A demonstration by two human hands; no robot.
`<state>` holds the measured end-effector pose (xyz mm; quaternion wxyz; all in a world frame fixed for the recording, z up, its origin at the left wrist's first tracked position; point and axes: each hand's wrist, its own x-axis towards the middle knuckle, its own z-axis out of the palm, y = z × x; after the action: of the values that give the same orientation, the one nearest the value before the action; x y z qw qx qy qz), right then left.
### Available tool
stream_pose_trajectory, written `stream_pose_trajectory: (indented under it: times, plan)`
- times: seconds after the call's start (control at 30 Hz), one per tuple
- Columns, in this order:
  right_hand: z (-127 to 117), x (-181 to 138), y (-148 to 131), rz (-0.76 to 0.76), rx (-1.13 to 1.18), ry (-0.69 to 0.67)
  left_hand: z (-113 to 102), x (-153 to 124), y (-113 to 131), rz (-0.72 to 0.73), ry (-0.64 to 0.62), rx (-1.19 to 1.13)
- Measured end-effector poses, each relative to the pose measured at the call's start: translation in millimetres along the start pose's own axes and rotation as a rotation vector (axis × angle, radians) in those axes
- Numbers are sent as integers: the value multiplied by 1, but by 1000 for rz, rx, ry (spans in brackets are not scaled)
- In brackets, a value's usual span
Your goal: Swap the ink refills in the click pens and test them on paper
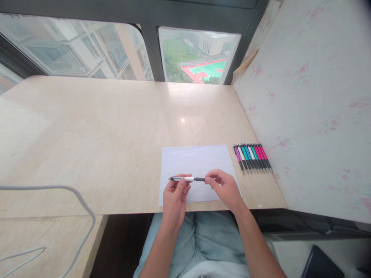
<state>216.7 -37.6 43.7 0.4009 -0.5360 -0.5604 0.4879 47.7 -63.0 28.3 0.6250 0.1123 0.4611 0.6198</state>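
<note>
A white pen with a black grip [188, 178] is held level above a white sheet of paper [197, 160] near the table's front edge. My left hand [174, 199] pinches the pen's white barrel with fingers closed. My right hand [224, 189] pinches the pen's black tip end, fingers closed too. Both hands hover over the lower half of the sheet.
A row of several pens in pink, teal and blue [252, 156] lies to the right of the sheet, by a floral wall [313, 100]. The beige table [101, 135] runs to a window. A grey cable [78, 200] loops at the lower left.
</note>
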Motion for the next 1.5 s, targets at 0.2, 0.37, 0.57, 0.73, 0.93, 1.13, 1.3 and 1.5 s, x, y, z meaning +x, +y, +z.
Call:
stream_pose_trajectory:
  times: [0.2, 0.37, 0.57, 0.73, 0.93, 1.13, 1.3, 1.5]
  plan:
    - [-1, 0, 2, -77, 29, 23, 1, 1, -1, 1, -2, -1]
    - [-1, 1, -1, 60, -33, -21, 3, 0, -1, 8, 2, 0]
    - [-2, 3, 1, -24, -66, 81, 5, 1, 1, -24, -2, -6]
    - [-2, 2, 3, -79, -6, 38, 4, 2, 2, -13, -9, -5]
    - [4, 0, 5, 102, 78, 52, 5, 2, 2, -25, 7, -22]
    - [3, 0, -1, 82, 110, 78, 4, 3, 1, -33, 16, -67]
    - [0, -3, -3, 53, 127, 125, 1, 5, 3, -64, 19, -154]
    - [0, -8, -14, -54, 135, 181, 4, 3, 5, -168, 23, -318]
